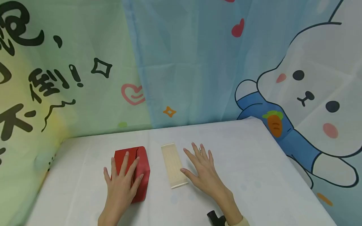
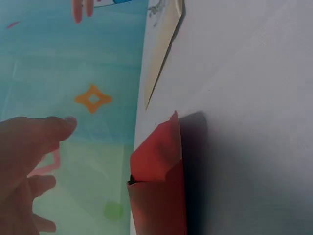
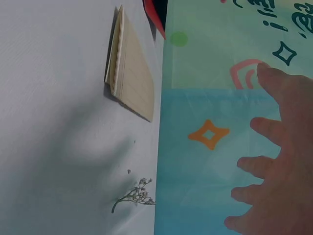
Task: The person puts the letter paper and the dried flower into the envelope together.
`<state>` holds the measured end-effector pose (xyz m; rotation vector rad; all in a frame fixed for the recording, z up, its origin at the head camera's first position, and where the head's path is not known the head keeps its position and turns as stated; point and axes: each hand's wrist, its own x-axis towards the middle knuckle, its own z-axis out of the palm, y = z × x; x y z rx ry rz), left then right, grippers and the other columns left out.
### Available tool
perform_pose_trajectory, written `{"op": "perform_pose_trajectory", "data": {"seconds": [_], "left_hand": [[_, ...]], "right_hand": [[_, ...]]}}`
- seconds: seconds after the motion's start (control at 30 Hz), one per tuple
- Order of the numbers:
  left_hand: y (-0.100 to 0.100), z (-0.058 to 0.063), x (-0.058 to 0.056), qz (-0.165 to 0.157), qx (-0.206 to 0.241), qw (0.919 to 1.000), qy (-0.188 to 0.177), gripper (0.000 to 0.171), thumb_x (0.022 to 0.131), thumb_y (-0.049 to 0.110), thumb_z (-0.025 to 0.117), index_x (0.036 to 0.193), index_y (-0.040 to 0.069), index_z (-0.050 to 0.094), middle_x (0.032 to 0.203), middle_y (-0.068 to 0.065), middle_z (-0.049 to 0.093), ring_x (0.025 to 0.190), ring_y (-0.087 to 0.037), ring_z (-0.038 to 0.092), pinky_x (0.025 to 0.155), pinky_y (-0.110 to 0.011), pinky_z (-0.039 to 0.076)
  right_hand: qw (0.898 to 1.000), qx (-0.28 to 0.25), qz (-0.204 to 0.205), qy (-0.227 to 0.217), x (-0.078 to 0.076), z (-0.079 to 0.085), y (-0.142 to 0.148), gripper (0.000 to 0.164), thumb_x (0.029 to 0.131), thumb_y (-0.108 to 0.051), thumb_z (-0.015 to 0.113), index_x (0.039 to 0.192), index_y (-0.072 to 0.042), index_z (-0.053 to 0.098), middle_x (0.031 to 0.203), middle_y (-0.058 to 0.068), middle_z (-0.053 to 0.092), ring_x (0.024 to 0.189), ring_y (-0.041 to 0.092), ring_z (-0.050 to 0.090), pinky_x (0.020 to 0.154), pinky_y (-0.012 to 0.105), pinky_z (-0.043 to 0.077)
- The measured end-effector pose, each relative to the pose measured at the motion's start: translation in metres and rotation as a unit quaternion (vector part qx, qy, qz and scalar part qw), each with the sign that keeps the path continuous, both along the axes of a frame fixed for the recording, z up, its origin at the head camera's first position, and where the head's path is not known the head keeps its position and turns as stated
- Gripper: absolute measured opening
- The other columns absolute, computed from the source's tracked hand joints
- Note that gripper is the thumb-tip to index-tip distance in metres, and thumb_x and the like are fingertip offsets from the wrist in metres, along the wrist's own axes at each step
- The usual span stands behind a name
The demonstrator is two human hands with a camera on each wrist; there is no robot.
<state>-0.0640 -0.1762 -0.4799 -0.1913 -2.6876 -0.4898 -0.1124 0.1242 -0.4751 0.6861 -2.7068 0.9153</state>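
Observation:
My left hand (image 1: 120, 185) is spread over a red paper envelope (image 1: 145, 175), fingers apart and overlapping its left part in the head view. In the left wrist view this hand (image 2: 24, 171) hovers above the envelope (image 2: 159, 196), whose flap stands slightly raised. My right hand (image 1: 205, 172) is held over the white table, fingers spread and holding nothing. Just left of its thumb lies a folded cream sheet of lined paper (image 1: 173, 164). The right wrist view shows the paper's folded layers and, nearer that hand, a small dried flower sprig (image 3: 137, 196).
A white cloth covers the table (image 1: 254, 188). Behind it hangs a printed curtain (image 1: 192, 78) with a cartoon rabbit, hearts and stars. Tiny dark crumbs (image 3: 129, 171) lie near the sprig. A black fitting (image 1: 216, 218) shows at the right wrist.

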Motion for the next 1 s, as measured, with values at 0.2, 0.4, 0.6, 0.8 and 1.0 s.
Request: {"op": "perform_pose_trajectory", "data": {"seconds": [0.2, 0.4, 0.6, 0.8, 1.0], "left_hand": [[-0.004, -0.006, 0.008, 0.027, -0.012, 0.998, -0.057, 0.067, 0.088, 0.026, 0.08, 0.147, 0.013, 0.053, 0.155, -0.032, 0.038, 0.134, -0.071, 0.031, 0.103, -0.084, 0.025], [-0.006, -0.014, 0.013, 0.077, -0.015, 0.9811, -0.177, 0.075, 0.092, 0.039, 0.075, 0.148, -0.001, 0.045, 0.145, -0.046, 0.035, 0.128, -0.069, 0.036, 0.098, -0.074, 0.042], [-0.002, -0.019, 0.017, 0.114, -0.017, 0.9659, -0.232, 0.081, 0.092, 0.045, 0.073, 0.144, -0.01, 0.044, 0.142, -0.049, 0.035, 0.127, -0.067, 0.036, 0.099, -0.072, 0.043], [0.002, -0.021, 0.016, 0.144, -0.019, 0.9578, -0.248, 0.074, 0.092, 0.038, 0.073, 0.143, -0.009, 0.046, 0.138, -0.045, 0.04, 0.118, -0.059, 0.044, 0.094, -0.068, 0.048], [0.006, -0.02, 0.016, 0.17, -0.011, 0.951, -0.258, 0.072, 0.091, 0.036, 0.075, 0.144, -0.005, 0.048, 0.135, -0.041, 0.04, 0.11, -0.057, 0.045, 0.088, -0.065, 0.049]], "right_hand": [[1.0, 0.0, 0.0, 0.001, 0.002, 0.0, -0.004, 0.072, 0.094, -0.037, 0.075, 0.155, -0.013, 0.045, 0.165, 0.028, 0.026, 0.153, 0.056, 0.015, 0.116, 0.078, 0.013], [1.0, -0.007, -0.002, -0.007, 0.006, -0.001, -0.009, 0.067, 0.094, -0.033, 0.075, 0.151, -0.008, 0.049, 0.163, 0.03, 0.03, 0.151, 0.056, 0.02, 0.118, 0.074, 0.02], [1.0, -0.003, 0.016, -0.004, 0.007, -0.002, -0.015, 0.065, 0.092, -0.03, 0.078, 0.147, -0.005, 0.053, 0.161, 0.028, 0.035, 0.153, 0.05, 0.024, 0.122, 0.068, 0.018], [0.999, -0.002, 0.031, -0.02, 0.008, -0.002, -0.022, 0.061, 0.094, -0.031, 0.076, 0.144, -0.005, 0.055, 0.161, 0.025, 0.037, 0.154, 0.049, 0.022, 0.121, 0.069, 0.018], [0.997, 0.001, 0.042, -0.06, 0.008, -0.002, -0.033, 0.056, 0.095, -0.03, 0.075, 0.144, -0.007, 0.057, 0.16, 0.022, 0.041, 0.151, 0.048, 0.031, 0.117, 0.067, 0.03]]}}
